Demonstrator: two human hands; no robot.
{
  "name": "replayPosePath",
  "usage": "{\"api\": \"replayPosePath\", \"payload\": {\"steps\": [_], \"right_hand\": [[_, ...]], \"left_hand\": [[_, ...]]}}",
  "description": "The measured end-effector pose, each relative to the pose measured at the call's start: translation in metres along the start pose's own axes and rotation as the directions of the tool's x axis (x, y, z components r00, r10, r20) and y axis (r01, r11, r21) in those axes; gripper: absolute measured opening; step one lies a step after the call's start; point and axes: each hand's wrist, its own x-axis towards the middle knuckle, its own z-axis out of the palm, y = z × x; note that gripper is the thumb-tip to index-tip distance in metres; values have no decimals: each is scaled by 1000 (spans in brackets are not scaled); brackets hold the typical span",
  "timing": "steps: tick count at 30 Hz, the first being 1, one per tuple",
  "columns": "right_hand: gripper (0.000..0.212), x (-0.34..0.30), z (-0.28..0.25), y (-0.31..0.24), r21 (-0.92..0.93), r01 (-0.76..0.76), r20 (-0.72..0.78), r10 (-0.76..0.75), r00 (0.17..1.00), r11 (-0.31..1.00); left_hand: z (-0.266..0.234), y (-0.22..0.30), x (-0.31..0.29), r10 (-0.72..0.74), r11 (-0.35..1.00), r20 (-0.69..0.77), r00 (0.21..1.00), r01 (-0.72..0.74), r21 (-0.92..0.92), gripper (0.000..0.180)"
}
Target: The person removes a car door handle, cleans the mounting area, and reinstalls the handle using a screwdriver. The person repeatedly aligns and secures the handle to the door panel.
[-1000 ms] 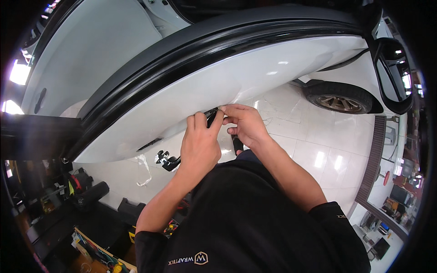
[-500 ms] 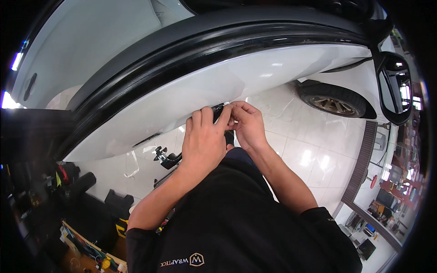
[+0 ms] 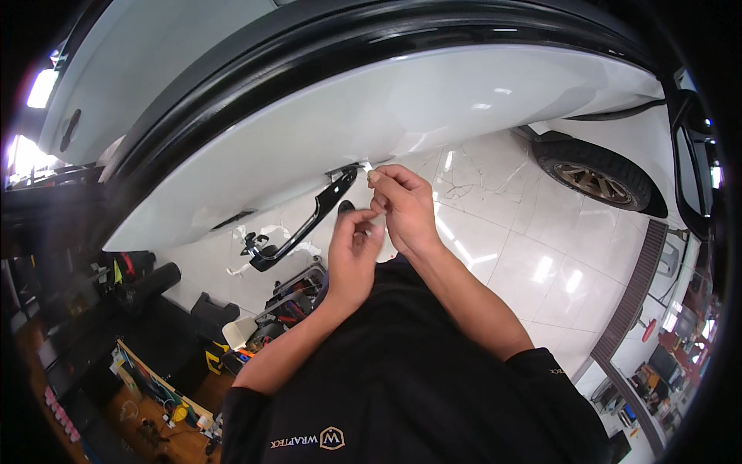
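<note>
A black car door handle (image 3: 313, 219) hangs out from the white car door (image 3: 332, 127), with one end at the opening in the panel and the other tilted down and to the left. Beside its upper end, my right hand (image 3: 407, 209) pinches a small whitish strip (image 3: 367, 166) between thumb and index finger, close to the door. My left hand (image 3: 354, 259) is below and to the left of it, fingers curled in and fingertips close to the right hand's lower fingers. Slight blur covers its thumb; what its fingers hold, if anything, cannot be made out.
A second slot (image 3: 233, 220) is in the door to the left. A front wheel (image 3: 595, 184) and a side mirror (image 3: 693, 164) are at the right. Scraps of pale film (image 3: 274, 232) lie on the tiled floor (image 3: 533, 255). A tool cart (image 3: 290, 298) stands at lower left.
My left hand has come away from the door and handle, down toward me, its fingers curling. The handle now shows almost whole. My right hand has stayed near the handle's upper end.
</note>
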Motion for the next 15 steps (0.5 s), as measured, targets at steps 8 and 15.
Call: {"api": "replayPosePath", "payload": {"steps": [8, 15], "right_hand": [[11, 1, -7, -13, -200, 33, 24, -28, 999, 979], [10, -7, -12, -17, -193, -5, 51, 15, 999, 981]], "left_hand": [[39, -3, 30, -156, 928, -216, 964, 68, -367, 37], [39, 2, 54, -163, 902, -304, 939, 17, -432, 25]]}}
